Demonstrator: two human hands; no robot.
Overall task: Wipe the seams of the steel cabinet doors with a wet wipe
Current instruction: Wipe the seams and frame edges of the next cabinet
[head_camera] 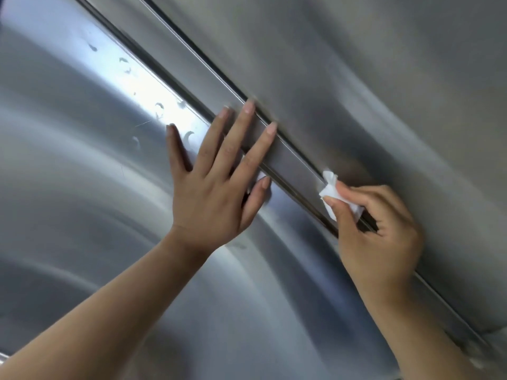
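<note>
Left hand point(211, 187) flat on the brushed grey steel cabinet door point(82, 187), fingers straight and spread, fingertips reaching over the dark diagonal seam point(290, 157) between the doors, forearm coming up from lower left. Right hand point(378, 231) lower right along the same seam, fingers curled, thumb and forefinger pinching a small crumpled white wet wipe point(330, 192). Wipe sits on the seam, touching the steel, just beside the right fingertips and well apart from the left hand. Smudge marks point(159, 106) on the bright strip of the left door, above the left hand.
</note>
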